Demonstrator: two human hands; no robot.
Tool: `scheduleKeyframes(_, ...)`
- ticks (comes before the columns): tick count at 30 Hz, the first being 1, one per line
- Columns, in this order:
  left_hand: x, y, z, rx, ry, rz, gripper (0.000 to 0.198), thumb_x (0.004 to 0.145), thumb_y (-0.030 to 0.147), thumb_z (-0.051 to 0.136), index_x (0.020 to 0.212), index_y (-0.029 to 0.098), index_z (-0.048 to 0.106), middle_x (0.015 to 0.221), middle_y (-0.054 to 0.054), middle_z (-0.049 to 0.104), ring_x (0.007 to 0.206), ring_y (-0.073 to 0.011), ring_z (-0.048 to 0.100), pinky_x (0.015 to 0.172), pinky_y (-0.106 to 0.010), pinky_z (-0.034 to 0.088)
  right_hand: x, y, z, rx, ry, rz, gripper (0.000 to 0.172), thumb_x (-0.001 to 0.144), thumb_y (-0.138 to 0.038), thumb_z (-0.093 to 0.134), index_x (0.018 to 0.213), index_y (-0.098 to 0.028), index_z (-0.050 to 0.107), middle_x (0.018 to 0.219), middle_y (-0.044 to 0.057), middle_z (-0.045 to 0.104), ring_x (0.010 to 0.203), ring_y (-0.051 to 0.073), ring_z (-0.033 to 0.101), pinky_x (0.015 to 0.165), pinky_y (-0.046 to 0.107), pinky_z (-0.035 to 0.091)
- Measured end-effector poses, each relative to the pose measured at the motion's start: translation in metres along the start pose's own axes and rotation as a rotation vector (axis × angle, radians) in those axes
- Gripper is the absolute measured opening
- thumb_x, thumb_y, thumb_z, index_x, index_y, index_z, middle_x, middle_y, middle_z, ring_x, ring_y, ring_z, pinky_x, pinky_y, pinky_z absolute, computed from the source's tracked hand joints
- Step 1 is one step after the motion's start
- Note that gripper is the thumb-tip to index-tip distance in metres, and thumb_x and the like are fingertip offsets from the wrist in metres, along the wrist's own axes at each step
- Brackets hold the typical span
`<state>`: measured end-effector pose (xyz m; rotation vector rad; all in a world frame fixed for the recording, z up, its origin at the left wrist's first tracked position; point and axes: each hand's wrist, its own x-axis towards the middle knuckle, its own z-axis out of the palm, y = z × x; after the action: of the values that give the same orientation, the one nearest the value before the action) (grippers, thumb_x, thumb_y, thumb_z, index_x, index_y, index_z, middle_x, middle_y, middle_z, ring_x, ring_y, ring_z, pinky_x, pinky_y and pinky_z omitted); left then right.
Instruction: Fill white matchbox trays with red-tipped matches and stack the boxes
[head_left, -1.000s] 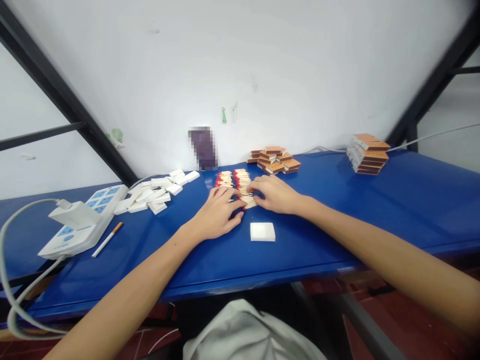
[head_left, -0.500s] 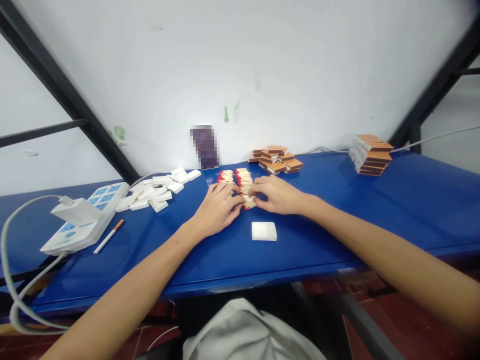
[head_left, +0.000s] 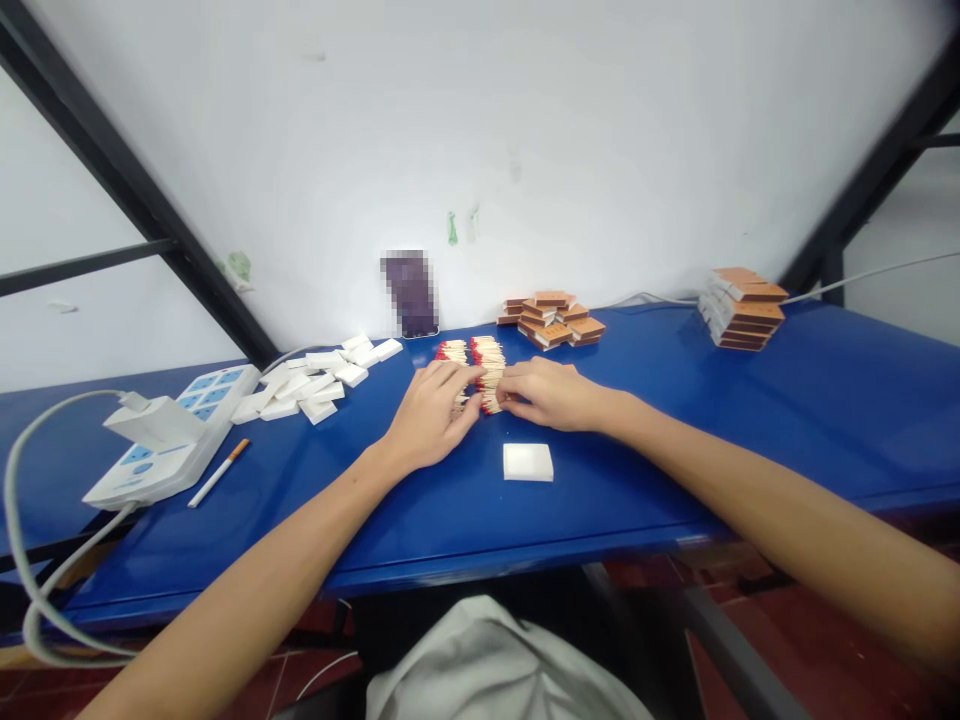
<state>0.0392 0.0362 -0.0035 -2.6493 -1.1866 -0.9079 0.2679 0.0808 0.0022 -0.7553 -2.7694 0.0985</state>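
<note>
A heap of red-tipped matches [head_left: 480, 365] lies on the blue table [head_left: 675, 430] near the wall. My left hand [head_left: 433, 414] and my right hand [head_left: 546, 392] meet at the near end of the heap, fingers curled and pinched on a small bundle of matches [head_left: 489, 398] between them. Just in front of my hands, a white matchbox tray [head_left: 528, 462] rests flat on the table, touched by neither hand.
Several white trays [head_left: 315, 380] are piled at the left. Orange matchbox sleeves [head_left: 553, 320] sit behind the matches, with a taller stack [head_left: 741, 307] at the far right. A white power strip [head_left: 161, 435] with cable and a cigarette [head_left: 217, 474] lie at the left.
Both hands have crept slightly forward and closer together over the near end of the match heap, gathering the bundle. The white tray has stayed put.
</note>
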Motion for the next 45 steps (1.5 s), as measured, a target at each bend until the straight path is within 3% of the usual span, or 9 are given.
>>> scheduleKeyframes(4,-0.001,-0.009,0.001,-0.086,0.11,-0.07,0.034,0.101,0.031,0.042,0.128,0.017,0.057,0.107,-0.009,0.065,0.099,-0.0232,0.056,0.091,-0.039,0.044,0.0,-0.004,0.0,-0.022,0.011,0.018,0.013,0.096,-0.02,0.051,0.092,-0.017,0.063,0.095,0.007,0.068,0.082,0.018,0.056,0.073,0.029,0.031)
scheduleKeyframes(9,-0.001,-0.022,0.005,-0.162,0.221,-0.136,0.031,0.101,0.032,0.042,0.121,0.017,0.061,0.1,-0.006,0.065,0.094,-0.02,0.058,0.09,-0.034,0.044,-0.002,-0.008,-0.007,0.017,-0.009,0.061,0.008,0.087,-0.016,0.057,0.08,-0.018,0.061,0.086,0.003,0.068,0.07,0.014,0.052,0.068,0.027,0.029)
scheduleKeyframes(14,0.002,-0.032,0.005,-0.283,0.352,-0.319,0.035,0.1,0.036,0.04,0.123,0.018,0.059,0.072,0.001,0.054,0.066,-0.0152,0.051,0.068,-0.028,0.041,-0.002,-0.008,-0.008,0.016,-0.017,0.068,0.006,0.082,-0.015,0.059,0.077,-0.018,0.061,0.082,0.001,0.068,0.066,0.012,0.05,0.063,0.027,0.027)
scheduleKeyframes(16,0.003,-0.04,0.004,-0.358,0.429,-0.465,0.034,0.099,0.038,0.038,0.114,0.018,0.061,0.061,0.004,0.045,0.056,-0.0139,0.044,0.058,-0.026,0.036,-0.003,-0.008,-0.008,0.025,-0.023,0.065,0.006,0.081,-0.015,0.059,0.078,-0.018,0.063,0.084,0.001,0.069,0.068,0.012,0.052,0.063,0.026,0.028)
scheduleKeyframes(18,0.005,-0.05,0.002,-0.369,0.454,-0.557,0.033,0.096,0.036,0.037,0.092,0.018,0.063,0.058,0.004,0.041,0.053,-0.0132,0.041,0.054,-0.026,0.032,-0.003,-0.008,-0.008,0.031,-0.03,0.07,0.008,0.081,-0.014,0.058,0.079,-0.018,0.065,0.086,0.002,0.07,0.069,0.012,0.053,0.064,0.026,0.028)
scheduleKeyframes(22,0.005,-0.064,0.002,-0.337,0.371,-0.588,0.037,0.09,0.035,0.043,0.058,0.019,0.052,0.051,0.003,0.039,0.052,-0.013,0.042,0.056,-0.028,0.031,-0.003,-0.01,-0.009,0.03,-0.038,0.099,0.011,0.081,-0.013,0.058,0.081,-0.018,0.067,0.085,0.003,0.07,0.069,0.013,0.053,0.062,0.026,0.028)
scheduleKeyframes(30,0.006,-0.073,0.01,-0.347,0.097,-0.594,0.041,0.087,0.041,0.047,0.054,0.018,0.053,0.051,0.002,0.049,0.051,-0.013,0.044,0.057,-0.028,0.03,-0.002,-0.012,-0.009,0.081,-0.046,0.139,0.011,0.081,-0.014,0.058,0.08,-0.018,0.068,0.081,0.002,0.069,0.07,0.013,0.055,0.06,0.025,0.028)
scheduleKeyframes(35,0.006,-0.074,0.011,-0.345,0.084,-0.595,0.039,0.087,0.042,0.046,0.058,0.018,0.055,0.054,0.002,0.051,0.055,-0.0134,0.046,0.059,-0.028,0.031,-0.002,-0.01,-0.006,0.126,-0.03,0.111,0.009,0.079,-0.013,0.059,0.08,-0.018,0.067,0.076,0.001,0.066,0.065,0.012,0.052,0.061,0.024,0.031)
scheduleKeyframes(45,0.006,-0.068,0.008,-0.31,0.147,-0.6,0.04,0.088,0.04,0.045,0.055,0.019,0.041,0.051,0.004,0.039,0.053,-0.0117,0.039,0.056,-0.027,0.028,-0.002,-0.011,-0.004,0.112,-0.007,0.068,0.008,0.084,-0.016,0.056,0.081,-0.018,0.063,0.075,0.0,0.066,0.064,0.012,0.051,0.06,0.025,0.029)
